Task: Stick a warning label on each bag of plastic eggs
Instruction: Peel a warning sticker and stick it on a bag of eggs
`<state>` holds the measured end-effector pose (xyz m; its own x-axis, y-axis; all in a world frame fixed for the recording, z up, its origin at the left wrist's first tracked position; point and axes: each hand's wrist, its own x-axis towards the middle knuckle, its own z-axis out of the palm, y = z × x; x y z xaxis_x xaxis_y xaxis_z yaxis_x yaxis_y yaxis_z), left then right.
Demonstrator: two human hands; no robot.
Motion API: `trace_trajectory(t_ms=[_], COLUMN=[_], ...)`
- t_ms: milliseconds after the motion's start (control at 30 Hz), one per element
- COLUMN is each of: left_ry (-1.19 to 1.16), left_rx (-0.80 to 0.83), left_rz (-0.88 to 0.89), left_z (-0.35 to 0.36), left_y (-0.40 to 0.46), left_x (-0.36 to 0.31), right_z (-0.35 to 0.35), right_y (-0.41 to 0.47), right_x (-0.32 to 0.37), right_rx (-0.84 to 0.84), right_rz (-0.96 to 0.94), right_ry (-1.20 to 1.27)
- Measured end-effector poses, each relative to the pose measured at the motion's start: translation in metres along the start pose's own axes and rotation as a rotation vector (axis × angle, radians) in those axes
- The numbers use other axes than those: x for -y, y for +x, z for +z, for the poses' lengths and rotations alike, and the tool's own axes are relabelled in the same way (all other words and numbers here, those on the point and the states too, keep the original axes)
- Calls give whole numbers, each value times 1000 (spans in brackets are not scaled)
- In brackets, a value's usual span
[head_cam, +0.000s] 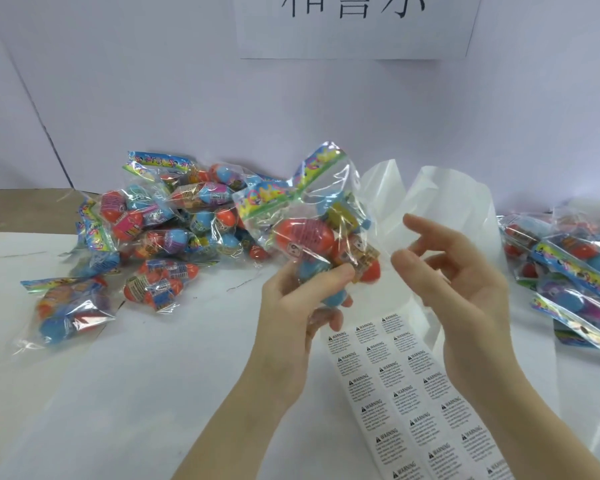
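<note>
You have one bag of plastic eggs point(321, 237) raised above the desk point(153, 358), held in your left hand point(291, 303): the thumb lies across the front of the bag's lower end and the other fingers point(336, 318) curl round behind it, so they are clamped on the bag. Through the clear film you can see one large orange egg point(303, 237) near the middle, blue eggs below and behind it, and a yellow printed piece toward the right; an exact count of what is inside cannot be made out. Your right hand point(465, 278) is just beside the bag, palm turned toward you, its fingers loosely bent and apart with nothing visibly in them; whether a small label sits on a fingertip cannot be told. One sheet of warning labels point(406, 393) lies on the desk below your hands, with three labels across and at least six rows in sight. One piece of clear plastic film point(440, 192) stands up behind your right hand. To your left a pile of egg bags point(163, 220) is heaped on the desk, roughly ten, too tangled for a firm count. To your right a smaller pile of egg bags point(575, 268) holds about four. A white paper sign point(354, 26) hangs on the wall behind.
</note>
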<state>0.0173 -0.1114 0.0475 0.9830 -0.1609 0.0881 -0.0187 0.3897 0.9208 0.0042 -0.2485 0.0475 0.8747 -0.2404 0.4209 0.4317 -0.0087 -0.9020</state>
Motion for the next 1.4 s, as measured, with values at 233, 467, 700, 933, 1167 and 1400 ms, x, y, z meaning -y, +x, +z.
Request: trace_trajectory(t_ms=[233,467,700,933,1167,1400], left_ry=[34,59,65,109,144,183], left_rx=[64,11,-14,-5,-1,-24], left_rz=[-63,46,62,89,119,122], left_z=[-4,-4,-3,-4,-6,-8], left_y=[1,2,2,3,2,4], left_x=[-5,-7,-4,-4,-4,-4], right_z=[0,3,5,4,-1,-5], right_y=[0,-3,-7,-6,-3,1], right_x=[0,1,5,7,4,5], right_rx=[254,-72,-196,-198,-99,-49], right_rz=[127,-138,-244,-292,-259,-62], right_ry=[50,-153,-250,-312,-319,-97])
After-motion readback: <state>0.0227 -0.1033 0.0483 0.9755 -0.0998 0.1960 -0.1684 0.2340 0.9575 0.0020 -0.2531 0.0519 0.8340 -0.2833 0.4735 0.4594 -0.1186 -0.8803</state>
